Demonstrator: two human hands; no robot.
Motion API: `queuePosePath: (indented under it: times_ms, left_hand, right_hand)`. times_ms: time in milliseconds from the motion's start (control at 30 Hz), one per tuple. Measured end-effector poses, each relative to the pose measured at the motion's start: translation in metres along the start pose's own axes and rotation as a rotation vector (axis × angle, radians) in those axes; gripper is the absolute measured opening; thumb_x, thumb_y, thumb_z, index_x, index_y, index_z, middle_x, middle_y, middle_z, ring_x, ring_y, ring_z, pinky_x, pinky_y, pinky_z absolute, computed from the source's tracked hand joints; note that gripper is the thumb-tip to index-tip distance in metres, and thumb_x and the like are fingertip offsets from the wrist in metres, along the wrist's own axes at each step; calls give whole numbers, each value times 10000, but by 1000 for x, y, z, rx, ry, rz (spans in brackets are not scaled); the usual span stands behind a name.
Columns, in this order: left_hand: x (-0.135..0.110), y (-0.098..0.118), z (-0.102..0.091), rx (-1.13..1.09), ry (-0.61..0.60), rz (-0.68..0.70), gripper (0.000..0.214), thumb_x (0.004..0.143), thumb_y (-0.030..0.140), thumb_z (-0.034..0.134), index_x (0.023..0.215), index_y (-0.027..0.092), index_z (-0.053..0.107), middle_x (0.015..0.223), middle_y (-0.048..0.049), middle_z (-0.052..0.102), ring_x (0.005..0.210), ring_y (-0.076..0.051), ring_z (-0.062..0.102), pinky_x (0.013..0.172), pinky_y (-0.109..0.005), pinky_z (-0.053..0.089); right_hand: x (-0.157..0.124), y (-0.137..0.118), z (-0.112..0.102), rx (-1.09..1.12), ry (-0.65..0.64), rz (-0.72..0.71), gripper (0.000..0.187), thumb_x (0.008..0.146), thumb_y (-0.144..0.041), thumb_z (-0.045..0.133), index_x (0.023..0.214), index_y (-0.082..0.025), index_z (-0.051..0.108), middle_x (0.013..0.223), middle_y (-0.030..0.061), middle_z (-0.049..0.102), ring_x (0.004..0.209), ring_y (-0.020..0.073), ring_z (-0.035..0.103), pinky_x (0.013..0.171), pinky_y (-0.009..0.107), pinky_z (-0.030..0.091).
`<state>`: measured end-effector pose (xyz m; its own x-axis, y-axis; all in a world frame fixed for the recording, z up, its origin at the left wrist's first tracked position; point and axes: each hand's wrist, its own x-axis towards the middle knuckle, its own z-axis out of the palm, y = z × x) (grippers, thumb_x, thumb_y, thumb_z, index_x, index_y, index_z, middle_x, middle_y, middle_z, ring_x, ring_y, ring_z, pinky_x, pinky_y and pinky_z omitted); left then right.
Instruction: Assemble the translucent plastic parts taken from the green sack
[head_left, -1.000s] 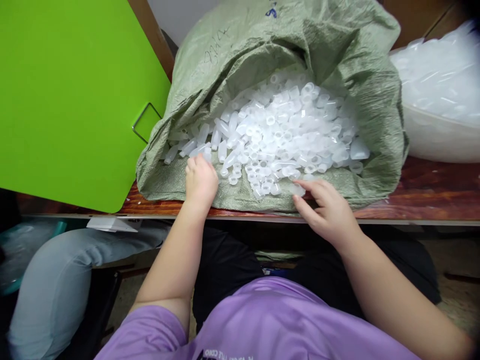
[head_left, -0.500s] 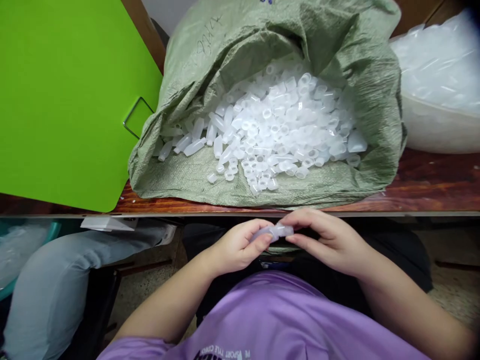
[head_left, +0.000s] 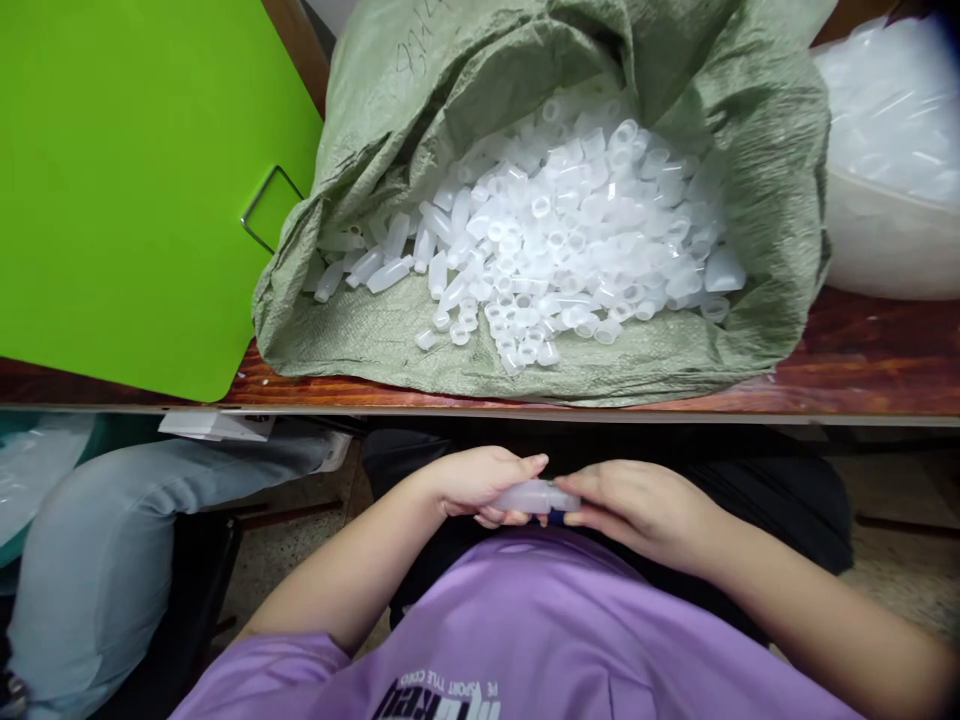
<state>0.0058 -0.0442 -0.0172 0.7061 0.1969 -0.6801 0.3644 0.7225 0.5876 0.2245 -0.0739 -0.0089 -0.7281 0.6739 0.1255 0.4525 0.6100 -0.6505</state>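
Here, at lower centre, left hand [head_left: 486, 484] grasping a translucent plastic tube [head_left: 528, 496], right hand [head_left: 646, 508] pinching its end, at upper centre green woven sack [head_left: 375, 345] with plastic pieces [head_left: 559, 240].

One head camera feeds me, facing forward and down. Nearest my lens: the shirt [head_left: 525, 625], across the bottom edge. I see the left hand [head_left: 480, 485] and right hand [head_left: 637, 505] from above, just below centre, close in. Table [head_left: 892, 345] edge runs nearly level across mid-view. Farther off: sack [head_left: 360, 340], cut by the top edge; board [head_left: 142, 190] cropped left, tub [head_left: 892, 240] cropped right.
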Motion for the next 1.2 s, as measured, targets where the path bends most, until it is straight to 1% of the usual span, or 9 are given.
queuePosePath:
  times_ms: [167, 333, 467, 600, 733, 867, 1000, 1100, 1200]
  left_hand:
    - [7, 0, 6, 219, 194, 127, 609, 793, 679, 339, 719, 121, 573, 470, 29, 487, 325, -41, 295, 338, -196, 224]
    - [12, -3, 5, 339, 276, 101, 611, 795, 679, 311, 726, 129, 569, 502, 24, 506, 343, -51, 325, 351, -197, 246]
    - [18, -9, 6, 338, 265, 51, 609, 778, 691, 325, 708, 133, 558, 493, 27, 501, 339, -54, 318, 351, -205, 242]
    - [23, -17, 7, 257, 260, 50, 610, 778, 690, 327, 720, 131, 565, 480, 35, 484, 328, -52, 294, 345, -208, 224]
    - [25, -22, 8, 230, 257, 44, 607, 776, 680, 349, 736, 123, 586, 477, 35, 481, 316, -47, 283, 337, -208, 203]
    - [27, -27, 10, 188, 276, 39, 614, 775, 677, 351, 771, 116, 600, 466, 41, 470, 313, -49, 269, 338, -211, 188]
    - [33, -36, 12, 185, 337, -23, 622, 755, 694, 366, 749, 117, 598, 465, 42, 479, 311, -46, 267, 345, -215, 179]
    - [37, -44, 13, 136, 328, -54, 612, 752, 694, 373, 777, 126, 601, 458, 45, 483, 313, -52, 275, 348, -217, 176]
    - [40, -47, 14, 157, 292, -87, 585, 775, 666, 365, 712, 133, 599, 423, 49, 458, 298, -54, 258, 344, -227, 166]
  right_hand:
    - [-6, 12, 27, 225, 17, 444, 544, 949, -402, 227, 636, -187, 616, 559, 18, 608, 527, 128, 588, 550, 249, 477]
    - [-19, 18, 35, 229, 167, 320, 332, 848, -407, 501, 1099, -196, 553, 1031, 95, 634, 897, 184, 617, 770, 313, 506]
    - [-23, 18, 38, 289, -76, 432, 306, 914, -371, 372, 919, -199, 625, 699, 25, 654, 627, 144, 617, 628, 283, 509]
    - [-24, 21, 48, 275, 100, 307, 303, 844, -389, 511, 1065, -193, 579, 1026, 106, 640, 920, 199, 608, 789, 349, 500]
    - [-24, 22, 57, 341, 29, 443, 329, 920, -380, 344, 923, -190, 613, 805, 63, 659, 723, 162, 624, 675, 311, 518]
    - [-25, 22, 59, 284, 76, 378, 316, 858, -404, 471, 1062, -184, 569, 1011, 109, 634, 903, 204, 609, 785, 357, 503]
    - [-27, 21, 59, 287, -129, 452, 305, 898, -412, 392, 938, -204, 611, 833, 57, 653, 707, 165, 618, 667, 312, 514]
    - [-30, 20, 62, 244, -36, 362, 324, 851, -410, 488, 1079, -193, 562, 1026, 104, 618, 871, 193, 610, 769, 338, 501]
    - [-33, 19, 69, 248, -20, 325, 228, 845, -358, 502, 983, -191, 573, 893, 76, 632, 795, 177, 602, 707, 306, 495]
